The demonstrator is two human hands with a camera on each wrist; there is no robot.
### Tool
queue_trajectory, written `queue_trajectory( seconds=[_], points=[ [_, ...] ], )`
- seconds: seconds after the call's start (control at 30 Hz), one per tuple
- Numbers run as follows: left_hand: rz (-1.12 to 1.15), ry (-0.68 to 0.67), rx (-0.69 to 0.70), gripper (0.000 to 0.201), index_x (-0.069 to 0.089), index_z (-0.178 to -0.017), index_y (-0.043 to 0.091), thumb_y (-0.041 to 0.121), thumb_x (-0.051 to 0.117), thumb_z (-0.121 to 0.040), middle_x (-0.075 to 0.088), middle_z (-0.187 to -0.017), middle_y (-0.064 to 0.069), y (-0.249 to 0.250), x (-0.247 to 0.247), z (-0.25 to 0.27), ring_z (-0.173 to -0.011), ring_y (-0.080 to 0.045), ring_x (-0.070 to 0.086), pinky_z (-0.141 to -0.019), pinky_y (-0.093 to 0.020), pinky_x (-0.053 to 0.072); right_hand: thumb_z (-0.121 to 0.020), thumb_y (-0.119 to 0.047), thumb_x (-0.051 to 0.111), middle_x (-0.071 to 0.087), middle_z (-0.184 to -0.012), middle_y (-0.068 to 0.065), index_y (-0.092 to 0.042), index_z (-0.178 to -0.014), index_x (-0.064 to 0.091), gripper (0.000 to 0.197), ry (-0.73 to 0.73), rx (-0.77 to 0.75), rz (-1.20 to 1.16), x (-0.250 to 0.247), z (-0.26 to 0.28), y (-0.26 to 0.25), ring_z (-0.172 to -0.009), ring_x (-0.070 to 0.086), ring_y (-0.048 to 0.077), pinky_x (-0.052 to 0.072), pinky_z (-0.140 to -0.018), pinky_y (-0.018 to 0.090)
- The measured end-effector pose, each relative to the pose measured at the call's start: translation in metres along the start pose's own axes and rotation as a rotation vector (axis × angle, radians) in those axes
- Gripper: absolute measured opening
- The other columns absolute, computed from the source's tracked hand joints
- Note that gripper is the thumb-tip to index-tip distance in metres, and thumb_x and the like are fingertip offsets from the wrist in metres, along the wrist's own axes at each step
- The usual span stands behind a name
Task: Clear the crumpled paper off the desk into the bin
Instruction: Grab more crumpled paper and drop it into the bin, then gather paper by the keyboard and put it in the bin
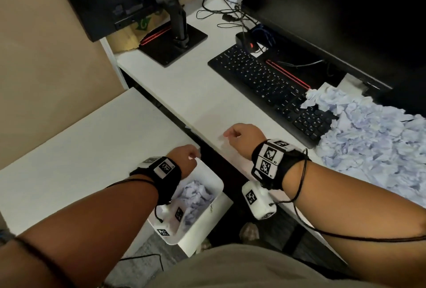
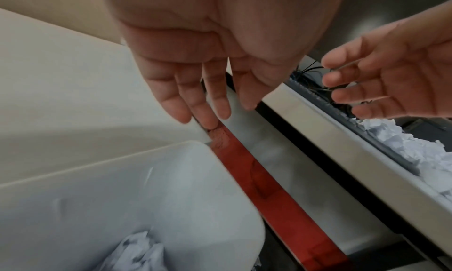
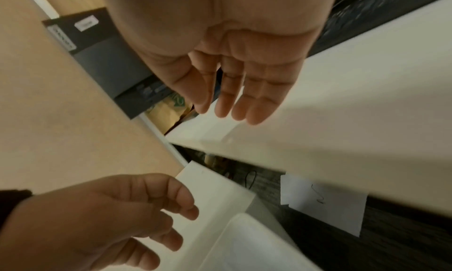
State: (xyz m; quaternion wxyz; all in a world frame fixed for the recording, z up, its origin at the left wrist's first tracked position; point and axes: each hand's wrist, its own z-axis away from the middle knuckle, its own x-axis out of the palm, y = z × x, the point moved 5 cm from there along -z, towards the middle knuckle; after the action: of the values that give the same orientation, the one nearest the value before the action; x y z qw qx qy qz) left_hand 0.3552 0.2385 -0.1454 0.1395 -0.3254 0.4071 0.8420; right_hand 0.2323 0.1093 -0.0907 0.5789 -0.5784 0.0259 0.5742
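A big heap of crumpled pale paper (image 1: 373, 140) covers the right end of the white desk (image 1: 198, 94) and part of the keyboard. The white bin (image 1: 208, 214) stands below the desk edge with crumpled paper (image 1: 196, 197) inside; the left wrist view shows its inner wall (image 2: 137, 194) and paper (image 2: 137, 256) at the bottom. My left hand (image 1: 184, 158) hangs over the bin's far rim, fingers (image 2: 203, 109) relaxed and empty. My right hand (image 1: 242, 136) hovers over the desk's front edge, fingers (image 3: 234, 105) straight, holding nothing.
A black keyboard (image 1: 265, 82) lies mid-desk, with a monitor stand (image 1: 175, 41), cables (image 1: 232, 15) and two dark monitors behind. A lower white surface (image 1: 80, 144) sits at the left beside a beige partition. A paper note (image 3: 322, 203) hangs under the desk edge.
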Motion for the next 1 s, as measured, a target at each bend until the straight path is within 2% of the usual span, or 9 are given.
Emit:
queue_trajectory(
  seconds=[0.17,0.33,0.4,0.5,0.63,0.73,0.83,0.9,1.0],
  points=[
    [0.015,0.07,0.139,0.023,0.064,-0.103,0.018,0.007,0.049,-0.088,0.056,-0.097,0.005,0.074,-0.015,-0.025,-0.087,-0.016,0.054,-0.074,-0.017,0.036,-0.088,-0.01,0.054,0.064,-0.089,0.0,-0.02,-0.092,0.068,0.017,0.196,0.126,-0.05,-0.075,-0.004,0.039,-0.083,0.059,0.019,0.051,-0.079,0.031],
    [0.046,0.096,0.272,0.022,0.062,-0.097,0.026,0.009,0.051,-0.088,0.055,-0.107,0.005,0.16,-0.009,-0.05,-0.082,-0.017,0.054,-0.074,-0.027,0.047,-0.092,-0.022,0.052,0.068,-0.104,0.008,-0.014,-0.099,0.069,0.02,0.39,0.289,0.089,-0.157,-0.002,0.084,-0.098,0.062,0.029,0.051,-0.087,0.034],
    [0.024,0.079,0.344,0.021,0.062,-0.101,0.024,0.009,0.053,-0.088,0.054,-0.111,0.004,0.195,0.002,-0.057,-0.084,-0.015,0.053,-0.08,-0.024,0.045,-0.093,-0.021,0.048,0.067,-0.108,0.012,-0.01,-0.104,0.067,0.024,0.419,0.361,0.149,-0.19,-0.003,0.104,-0.102,0.061,0.031,0.049,-0.086,0.034],
    [-0.106,0.065,0.43,0.023,0.062,-0.107,0.024,0.014,0.057,-0.087,0.053,-0.119,0.002,0.232,0.017,-0.067,-0.095,-0.014,0.053,-0.087,-0.021,0.04,-0.094,-0.02,0.049,0.062,-0.118,0.01,-0.009,-0.115,0.062,0.027,0.326,0.424,0.3,-0.22,-0.007,0.125,-0.109,0.058,0.029,0.046,-0.088,0.032],
    [-0.239,0.025,0.424,0.03,0.06,-0.116,0.028,0.017,0.055,-0.089,0.049,-0.13,0.001,0.271,0.036,-0.089,-0.121,-0.024,0.043,-0.105,-0.034,0.036,-0.089,-0.027,0.06,0.062,-0.117,0.007,-0.016,-0.115,0.059,0.029,0.274,0.43,0.356,-0.24,-0.017,0.151,-0.108,0.059,0.026,0.046,-0.084,0.029],
    [-0.271,0.05,0.404,0.031,0.058,-0.118,0.028,0.017,0.055,-0.089,0.049,-0.133,0.001,0.288,0.044,-0.105,-0.122,-0.024,0.043,-0.106,-0.035,0.037,-0.086,-0.027,0.063,0.058,-0.121,0.005,-0.023,-0.117,0.058,0.032,0.263,0.435,0.299,-0.241,-0.032,0.164,-0.109,0.057,0.025,0.045,-0.083,0.028],
    [-0.32,0.025,0.383,0.036,0.056,-0.123,0.029,0.019,0.058,-0.088,0.048,-0.135,0.0,0.301,0.057,-0.121,-0.124,-0.025,0.043,-0.106,-0.034,0.037,-0.083,-0.036,0.064,0.043,-0.133,0.003,-0.039,-0.127,0.049,0.046,0.16,0.465,0.433,-0.237,-0.048,0.174,-0.121,0.044,0.027,0.045,-0.096,0.038],
    [-0.353,0.0,0.415,0.039,0.056,-0.124,0.03,0.02,0.06,-0.087,0.048,-0.135,0.0,0.307,0.064,-0.125,-0.123,-0.024,0.044,-0.107,-0.034,0.036,-0.082,-0.046,0.062,0.036,-0.134,0.002,-0.045,-0.132,0.042,0.054,0.139,0.385,0.618,-0.231,-0.056,0.172,-0.123,0.035,0.029,0.038,-0.098,0.041],
    [-0.372,-0.027,0.457,0.05,0.049,-0.133,0.029,0.017,0.061,-0.086,0.043,-0.14,0.0,0.313,0.076,-0.13,-0.127,-0.022,0.041,-0.111,-0.03,0.028,-0.082,-0.047,0.058,0.034,-0.137,-0.003,-0.048,-0.13,0.043,0.05,0.13,0.272,0.747,-0.224,-0.064,0.17,-0.122,0.03,0.03,0.03,-0.095,0.043]
  ],
)
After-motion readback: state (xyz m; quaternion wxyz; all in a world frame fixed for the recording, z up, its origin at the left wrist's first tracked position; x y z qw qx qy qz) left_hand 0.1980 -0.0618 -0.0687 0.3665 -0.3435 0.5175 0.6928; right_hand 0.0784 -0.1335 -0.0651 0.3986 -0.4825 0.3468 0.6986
